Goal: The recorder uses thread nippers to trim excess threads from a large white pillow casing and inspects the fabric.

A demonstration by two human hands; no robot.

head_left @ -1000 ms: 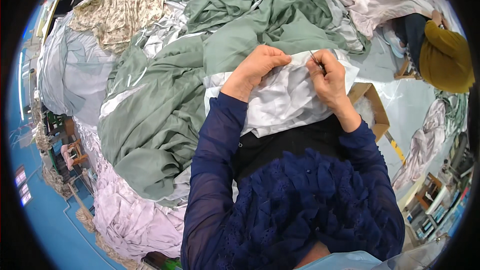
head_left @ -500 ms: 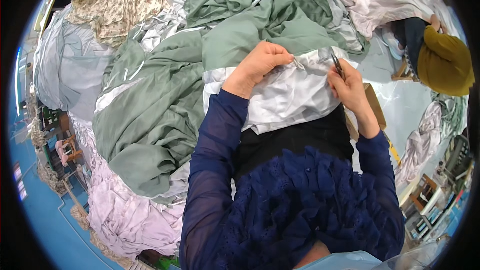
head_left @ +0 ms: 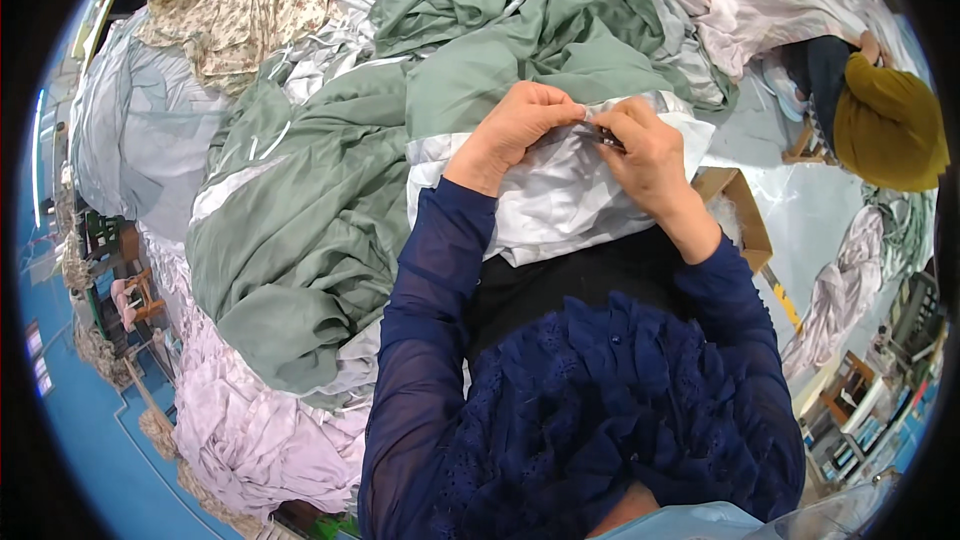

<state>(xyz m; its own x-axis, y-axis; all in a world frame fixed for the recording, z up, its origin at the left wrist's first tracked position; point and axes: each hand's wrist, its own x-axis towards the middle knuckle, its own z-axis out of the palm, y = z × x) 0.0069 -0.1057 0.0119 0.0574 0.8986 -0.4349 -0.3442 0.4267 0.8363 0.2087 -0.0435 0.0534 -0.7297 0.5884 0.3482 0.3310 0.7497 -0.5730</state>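
Observation:
Across my lap lies white fabric (head_left: 560, 210) joined to green fabric (head_left: 470, 90). Its edge is pinched between the thumb and fingers of my left hand (head_left: 515, 130). My right hand (head_left: 645, 155) is closed around small dark metal thread snips (head_left: 608, 138), mostly covered by the fingers. The fingertips of both hands meet, or nearly meet, over the white cloth. Whether a thread lies between them is too small to tell.
Heaped green cloth (head_left: 310, 230) fills the left, with pink cloth (head_left: 270, 430) below and floral cloth (head_left: 245, 15) beyond. An open cardboard box (head_left: 752, 225) stands by my right arm. At the far right, another person in a mustard top (head_left: 885, 125) handles pale pink fabric (head_left: 770, 0).
My right hand has moved left with the thread snips, from the cloth's right side to my left fingertips. My left hand has stayed in place, still pinching. More of the box shows.

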